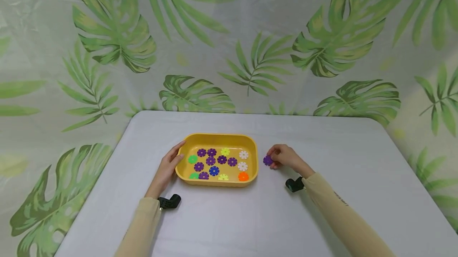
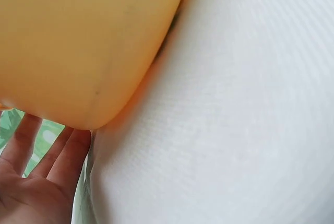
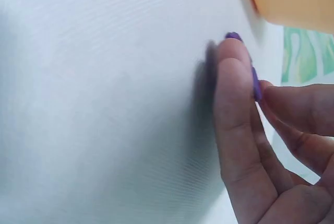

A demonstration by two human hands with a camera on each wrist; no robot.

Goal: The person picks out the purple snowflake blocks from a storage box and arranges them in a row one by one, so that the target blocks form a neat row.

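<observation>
A yellow tray (image 1: 217,183) stands on the table, holding several notched plastic snowflake discs in purple, blue, green, yellow, white and orange. My left hand (image 1: 169,165) holds the tray's left end, with the thumb over the rim. In the left wrist view, the fingers (image 2: 70,156) of that hand lie against the tray's outer wall (image 2: 78,51). To the right of the tray, my right hand (image 1: 284,157) pinches a purple snowflake disc (image 1: 267,160) between thumb and fingers. Only slivers of this disc show in the right wrist view, behind the fingertips (image 3: 235,72).
A white cloth (image 1: 222,221) covers the table. Behind it hangs a leaf-patterned sheet (image 1: 257,22). Small black cameras sit on the left wrist (image 1: 169,201) and on the right wrist (image 1: 294,184).
</observation>
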